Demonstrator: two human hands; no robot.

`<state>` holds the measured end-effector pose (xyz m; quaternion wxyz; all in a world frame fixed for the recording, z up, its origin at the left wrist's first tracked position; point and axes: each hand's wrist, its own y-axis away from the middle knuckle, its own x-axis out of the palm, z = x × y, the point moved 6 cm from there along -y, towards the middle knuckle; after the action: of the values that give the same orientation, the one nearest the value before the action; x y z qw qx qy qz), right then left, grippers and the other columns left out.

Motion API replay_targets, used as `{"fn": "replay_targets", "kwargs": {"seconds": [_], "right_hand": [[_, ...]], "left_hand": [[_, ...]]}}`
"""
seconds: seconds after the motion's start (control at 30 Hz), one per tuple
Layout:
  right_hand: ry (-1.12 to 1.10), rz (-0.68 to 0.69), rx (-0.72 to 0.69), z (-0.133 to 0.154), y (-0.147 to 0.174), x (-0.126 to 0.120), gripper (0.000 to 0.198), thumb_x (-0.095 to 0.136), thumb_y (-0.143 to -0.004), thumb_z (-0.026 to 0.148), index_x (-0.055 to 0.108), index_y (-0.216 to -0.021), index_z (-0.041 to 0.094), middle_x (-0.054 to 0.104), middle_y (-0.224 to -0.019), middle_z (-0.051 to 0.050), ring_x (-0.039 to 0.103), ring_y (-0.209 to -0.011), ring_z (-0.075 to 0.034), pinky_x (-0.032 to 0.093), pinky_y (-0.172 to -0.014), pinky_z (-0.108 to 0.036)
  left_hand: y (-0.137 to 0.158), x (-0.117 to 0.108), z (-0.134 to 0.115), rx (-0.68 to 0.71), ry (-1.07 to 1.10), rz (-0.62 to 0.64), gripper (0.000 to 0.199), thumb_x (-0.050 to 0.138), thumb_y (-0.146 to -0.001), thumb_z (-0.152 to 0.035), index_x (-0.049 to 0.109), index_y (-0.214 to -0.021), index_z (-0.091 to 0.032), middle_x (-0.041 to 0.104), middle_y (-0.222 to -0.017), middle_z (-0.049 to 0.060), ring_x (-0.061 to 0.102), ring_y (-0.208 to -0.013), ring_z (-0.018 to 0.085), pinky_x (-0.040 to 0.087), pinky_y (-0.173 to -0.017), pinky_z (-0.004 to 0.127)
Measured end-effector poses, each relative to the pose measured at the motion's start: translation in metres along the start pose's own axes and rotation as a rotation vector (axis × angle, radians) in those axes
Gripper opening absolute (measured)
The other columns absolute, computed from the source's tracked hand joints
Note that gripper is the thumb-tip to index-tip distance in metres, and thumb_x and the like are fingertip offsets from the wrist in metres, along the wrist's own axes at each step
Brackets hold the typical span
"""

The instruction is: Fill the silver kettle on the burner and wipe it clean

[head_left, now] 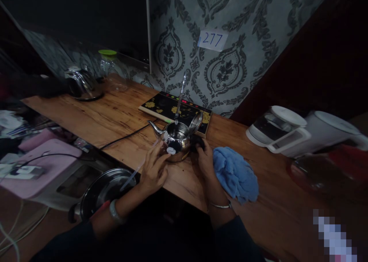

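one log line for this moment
left hand: at kettle side | right hand: gripping black handle | lid: tilted open | blue cloth: right of kettle

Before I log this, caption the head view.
Right hand at the handle and left hand at the side of an open-lidded metal teapot, a crumpled blue cloth alongside.

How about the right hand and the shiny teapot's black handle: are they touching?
Touching. The head view shows the right hand's thumb and fingers against the teapot's black handle, no gap showing.
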<state>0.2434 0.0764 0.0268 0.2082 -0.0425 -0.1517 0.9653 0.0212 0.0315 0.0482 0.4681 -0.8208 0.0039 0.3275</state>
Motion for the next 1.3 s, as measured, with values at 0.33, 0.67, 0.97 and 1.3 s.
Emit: {"fn": "replay_targets", "kwargs": {"seconds": [0.33,0.67,0.97,1.3], "right_hand": [[-0.005,0.001,-0.009,0.0025,0.0001,0.0004,0.027,0.053,-0.082,0.031,0.067,-0.103,0.021,0.069,-0.099,-0.003,0.060,-0.095,-0.021,0.046,-0.088,-0.034],[0.010,0.003,-0.003,0.0036,0.0004,0.0003,0.023,0.053,-0.082,0.030,0.067,-0.098,0.021,0.069,-0.095,-0.003,0.060,-0.091,-0.020,0.046,-0.085,-0.033],[0.011,0.009,-0.021,0.0050,0.0001,0.0014,0.022,0.052,-0.082,0.031,0.066,-0.097,0.022,0.069,-0.093,-0.003,0.059,-0.091,-0.021,0.046,-0.084,-0.033],[0.013,0.007,-0.006,0.0027,-0.0011,0.0001,0.023,0.054,-0.080,0.031,0.067,-0.097,0.021,0.068,-0.095,-0.003,0.060,-0.092,-0.020,0.045,-0.086,-0.034]], "left_hand": [[-0.0026,-0.0006,-0.0016,0.022,-0.011,0.014,0.060,0.058,-0.077,-0.002,0.054,-0.131,-0.026,0.029,-0.158,0.011,0.036,-0.141,0.033,0.042,-0.107,0.057],[-0.0033,-0.0009,-0.0026,0.034,-0.017,0.003,0.070,0.059,-0.075,-0.001,0.050,-0.138,-0.031,0.026,-0.160,0.009,0.036,-0.141,0.034,0.042,-0.106,0.057],[-0.0016,-0.0006,-0.0017,0.030,-0.024,0.001,0.071,0.058,-0.075,-0.001,0.050,-0.138,-0.030,0.029,-0.159,0.010,0.037,-0.141,0.034,0.043,-0.105,0.058],[-0.0005,-0.0001,0.0008,-0.005,0.000,0.009,0.061,0.056,-0.079,-0.006,0.047,-0.138,-0.022,0.036,-0.154,0.016,0.038,-0.140,0.034,0.040,-0.108,0.058]]}}
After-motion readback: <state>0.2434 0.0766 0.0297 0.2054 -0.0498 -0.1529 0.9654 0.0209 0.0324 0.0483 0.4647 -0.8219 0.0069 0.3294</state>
